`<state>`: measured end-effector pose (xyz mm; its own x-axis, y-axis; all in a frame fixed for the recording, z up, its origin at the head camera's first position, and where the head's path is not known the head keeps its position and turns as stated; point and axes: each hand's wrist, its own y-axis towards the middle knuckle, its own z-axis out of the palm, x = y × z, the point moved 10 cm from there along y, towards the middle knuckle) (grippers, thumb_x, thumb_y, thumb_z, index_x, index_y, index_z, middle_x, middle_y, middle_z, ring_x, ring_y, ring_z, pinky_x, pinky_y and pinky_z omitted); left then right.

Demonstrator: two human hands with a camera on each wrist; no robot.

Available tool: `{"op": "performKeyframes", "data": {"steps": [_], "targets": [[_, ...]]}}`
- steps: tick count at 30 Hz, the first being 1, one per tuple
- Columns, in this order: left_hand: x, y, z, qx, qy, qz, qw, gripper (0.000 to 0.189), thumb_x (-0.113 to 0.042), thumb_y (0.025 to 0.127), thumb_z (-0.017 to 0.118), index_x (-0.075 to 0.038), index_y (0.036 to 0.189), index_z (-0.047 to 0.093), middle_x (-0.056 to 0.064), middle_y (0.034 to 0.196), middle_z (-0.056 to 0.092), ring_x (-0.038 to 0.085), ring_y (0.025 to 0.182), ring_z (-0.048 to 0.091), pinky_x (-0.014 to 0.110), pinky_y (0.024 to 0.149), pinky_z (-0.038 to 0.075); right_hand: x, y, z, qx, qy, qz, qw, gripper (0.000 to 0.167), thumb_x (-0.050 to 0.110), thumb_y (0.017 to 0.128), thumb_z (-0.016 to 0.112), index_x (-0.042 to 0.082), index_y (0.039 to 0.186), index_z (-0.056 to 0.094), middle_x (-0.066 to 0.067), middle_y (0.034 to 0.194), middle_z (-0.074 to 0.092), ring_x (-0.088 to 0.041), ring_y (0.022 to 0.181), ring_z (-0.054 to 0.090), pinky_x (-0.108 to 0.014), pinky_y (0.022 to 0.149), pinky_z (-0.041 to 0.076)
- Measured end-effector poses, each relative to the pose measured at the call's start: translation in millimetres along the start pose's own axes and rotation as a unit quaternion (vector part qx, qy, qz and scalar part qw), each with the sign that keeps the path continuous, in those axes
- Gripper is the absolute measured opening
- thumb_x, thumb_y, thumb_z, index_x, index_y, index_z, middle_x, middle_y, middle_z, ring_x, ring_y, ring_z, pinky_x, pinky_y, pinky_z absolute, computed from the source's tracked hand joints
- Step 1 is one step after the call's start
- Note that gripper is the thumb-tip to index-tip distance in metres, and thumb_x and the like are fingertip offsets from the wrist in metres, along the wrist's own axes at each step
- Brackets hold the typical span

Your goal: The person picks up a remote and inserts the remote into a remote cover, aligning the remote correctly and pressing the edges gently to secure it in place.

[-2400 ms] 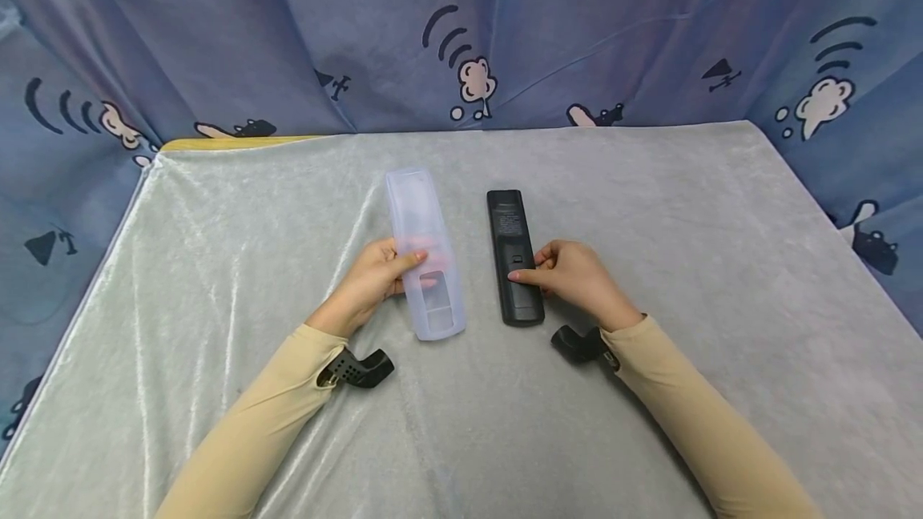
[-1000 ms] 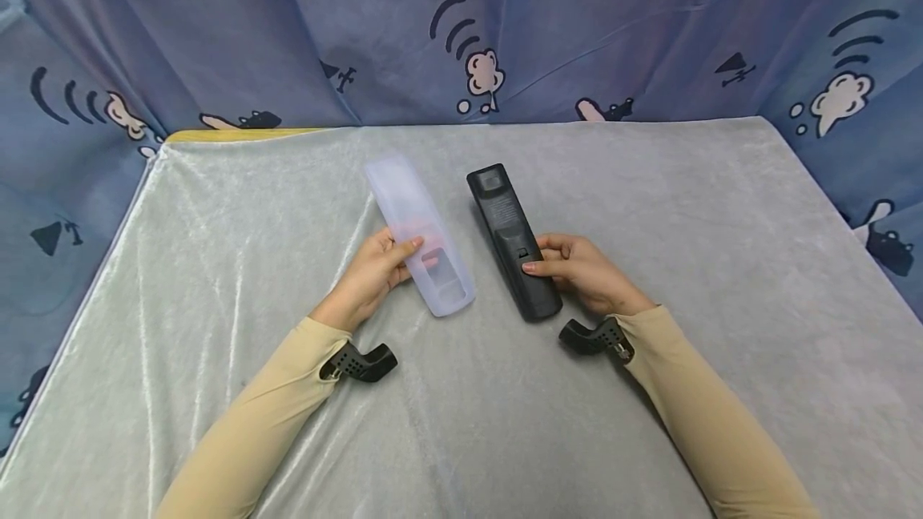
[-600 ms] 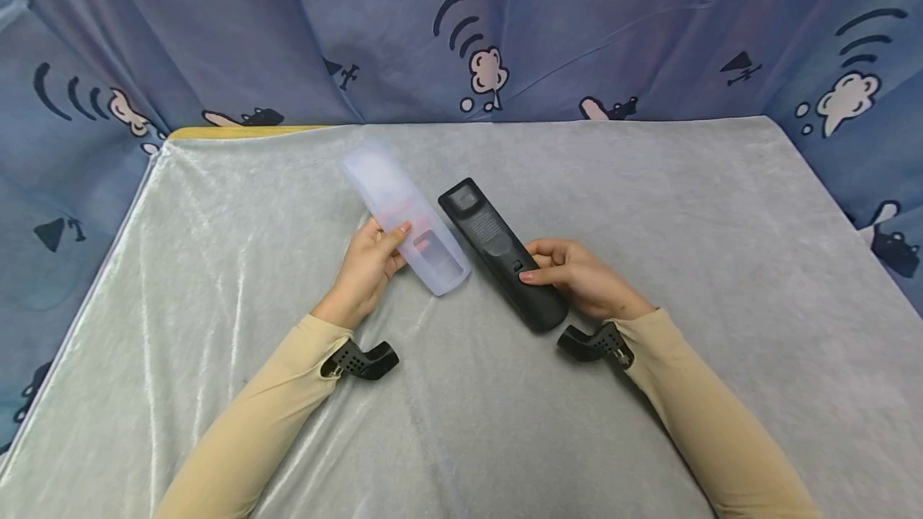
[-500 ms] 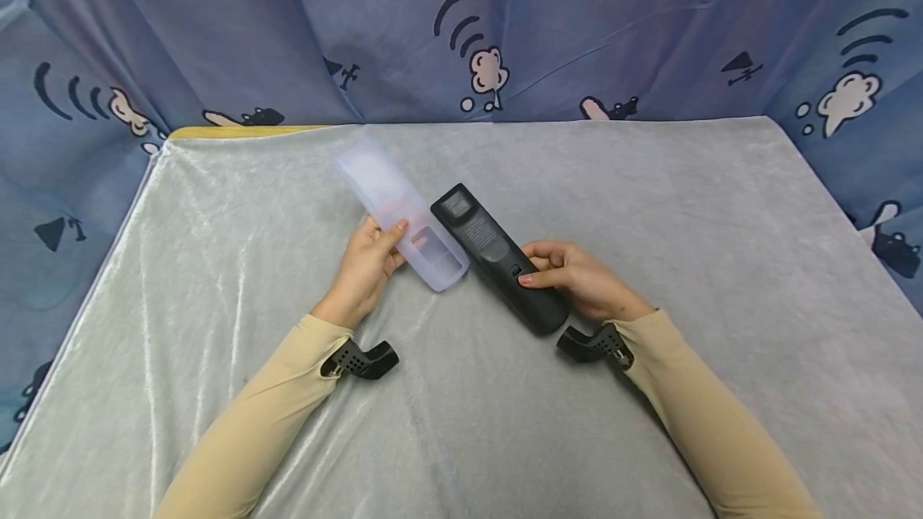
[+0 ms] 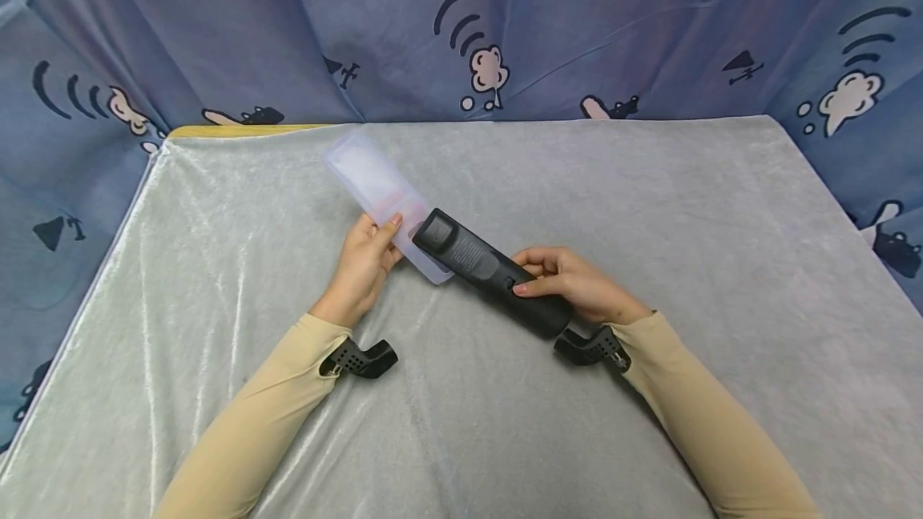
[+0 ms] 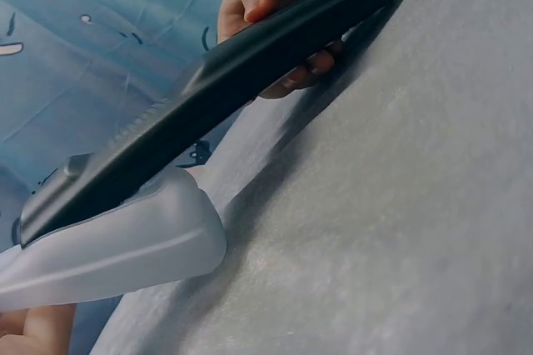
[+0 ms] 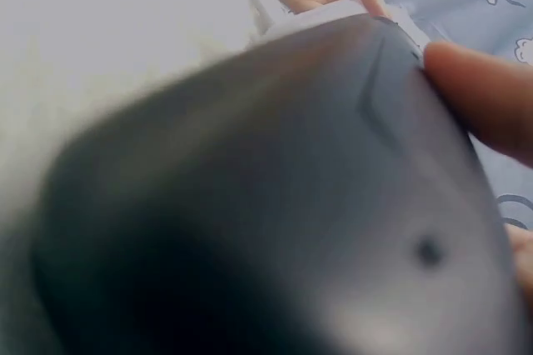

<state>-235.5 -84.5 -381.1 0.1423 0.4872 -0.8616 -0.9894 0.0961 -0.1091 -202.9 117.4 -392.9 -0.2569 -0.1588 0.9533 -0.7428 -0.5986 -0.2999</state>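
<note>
My left hand (image 5: 365, 259) pinches a translucent whitish remote control cover (image 5: 371, 175) by its left side, thumb on top and fingers showing through from beneath. In my right hand (image 5: 570, 283) is a black remote control (image 5: 479, 263), back side up, with the thumb on its battery lid and fingers curled under the edge. The far end of the remote lies over the near end of the cover, hiding the cutout there. The left wrist view shows that end of the remote (image 6: 125, 163) right at the rim of the cover (image 6: 133, 247), both tilted above the cloth.
A pale grey velvet cloth (image 5: 461, 423) covers the table. Behind it and at both sides hangs a blue printed curtain (image 5: 613, 30). A yellow edge (image 5: 241, 132) shows at the back left. Black wrist cameras (image 5: 364, 360) sit on both forearms.
Both pieces have come up off the cloth and turned to lean left. The remote has swung leftwards over the near end of the cover, while the cover has shifted left and away.
</note>
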Motion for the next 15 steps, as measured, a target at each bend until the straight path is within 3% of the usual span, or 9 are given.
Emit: {"op": "performKeyframes", "data": {"steps": [15], "targets": [[-3.4,-1.2,1.7,0.008,0.004,0.025,0.9996,0.022,-0.001,0.099,0.040,-0.001,0.122,0.040,0.006,0.108,0.056,0.012,0.096,0.060,0.029,0.089,0.049,4.5,-2.1,-1.2,-0.014,-0.046,-0.002,0.9988,0.033,-0.001,0.082,0.065,-0.013,0.112,0.055,-0.008,0.090,0.068,-0.015,0.074,0.062,-0.027,0.064,0.054]]}}
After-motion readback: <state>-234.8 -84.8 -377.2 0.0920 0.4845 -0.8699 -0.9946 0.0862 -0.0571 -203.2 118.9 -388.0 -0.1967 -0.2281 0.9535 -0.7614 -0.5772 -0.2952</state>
